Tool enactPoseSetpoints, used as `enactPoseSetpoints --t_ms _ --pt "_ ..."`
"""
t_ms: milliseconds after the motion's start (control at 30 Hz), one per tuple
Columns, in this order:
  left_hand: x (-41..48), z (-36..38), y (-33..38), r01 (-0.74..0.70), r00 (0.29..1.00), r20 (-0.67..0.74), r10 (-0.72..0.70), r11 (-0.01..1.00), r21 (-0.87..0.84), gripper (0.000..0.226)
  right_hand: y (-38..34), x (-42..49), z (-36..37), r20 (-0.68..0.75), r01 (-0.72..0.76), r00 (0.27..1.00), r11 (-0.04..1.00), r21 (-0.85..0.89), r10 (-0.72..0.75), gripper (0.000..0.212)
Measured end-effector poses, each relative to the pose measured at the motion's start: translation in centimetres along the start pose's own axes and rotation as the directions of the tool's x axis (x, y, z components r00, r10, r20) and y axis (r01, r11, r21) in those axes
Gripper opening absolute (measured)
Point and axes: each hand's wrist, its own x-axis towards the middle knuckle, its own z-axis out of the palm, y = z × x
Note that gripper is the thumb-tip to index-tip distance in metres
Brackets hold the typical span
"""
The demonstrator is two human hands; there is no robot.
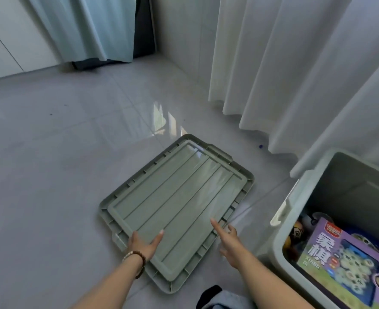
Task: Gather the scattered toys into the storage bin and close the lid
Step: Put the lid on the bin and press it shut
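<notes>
Head view: lid [175, 204] flat on the floor tiles [50, 175], just left of the bin [280, 241]. The bin is open, with a purple toy box [344, 259] and a plush [295, 233] already inside. Left hand [144, 244] rests on the lid's near edge, thumb spread wide on top, fingers straight. Right hand [227, 240] is at the right edge, forefinger out, the rest loose, holding nothing; contact unclear. Step is likely lifting the lid: take both side edges, keep it level, line up corners over the bin, press down. Tiny blue speck [260, 146] by the curtain [295, 74] may be a stray toy.
</notes>
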Motion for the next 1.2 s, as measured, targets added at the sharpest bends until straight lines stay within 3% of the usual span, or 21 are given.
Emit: enactPoseSetpoints --t_ms 133,233,367,467,533,600,667,767,867,1033,1200 --pt "0.7 2.6 0.4 0.015 1.000 0.028 -0.012 0.996 -0.088 0.109 1.2 1.5 0.8 0.079 -0.055 0.996 0.992 0.111 0.046 0.106" --pt "1.4 3.3 2.6 -0.032 0.999 0.001 0.032 0.996 -0.083 0.103 0.3 1.8 1.6 0.081 -0.036 0.996 0.994 0.099 0.028 0.103" --pt "2.3 1.7 8.7 -0.223 0.972 -0.076 0.222 0.975 -0.009 0.098 -5.2 1.4 2.8 -0.148 0.093 0.985 0.996 0.009 -0.091 0.089" --pt "2.6 0.0 14.1 -0.357 0.920 -0.144 0.365 0.931 0.079 0.091 -13.0 0.3 4.1 -0.098 0.194 0.976 0.981 -0.012 -0.194 0.077" --pt "2.9 -0.3 17.3 -0.414 0.882 -0.162 0.442 0.892 0.182 0.088 -18.8 -0.5 3.8 0.012 0.337 0.941 0.928 -0.162 -0.339 0.073" --pt "3.5 0.4 20.5 -0.488 0.830 -0.152 0.537 0.830 0.269 0.086 -23.8 -0.6 1.7 0.125 0.506 0.860 0.798 -0.326 -0.494 0.069" --pt "4.6 2.1 23.3 -0.555 0.768 -0.104 0.632 0.738 0.385 0.084 -27.2 0.9 -1.9 0.163 0.550 0.824 0.697 -0.459 -0.542 0.066" --pt "6.7 6.3 26.1 -0.591 0.724 0.007 0.690 0.615 0.522 0.085 -29.3 5.7 -8.0 0.109 0.466 0.851 0.643 -0.607 -0.514 0.057" --pt "8.6 10.4 27.5 -0.601 0.722 0.101 0.684 0.548 0.582 0.100 -30.1 10.1 -12.8 0.037 0.340 0.890 0.608 -0.717 -0.454 0.057" --pt "12.6 14.6 29.4 -0.599 0.728 0.205 0.654 0.463 0.653 0.124 -32.1 16.5 -15.9 -0.052 0.241 0.902 0.598 -0.765 -0.429 0.063" --pt "15.8 17.6 30.0 -0.593 0.765 0.279 0.581 0.467 0.655 0.105 -32.0 22.7 -15.9 -0.079 0.208 0.906 0.600 -0.772 -0.416 0.065"
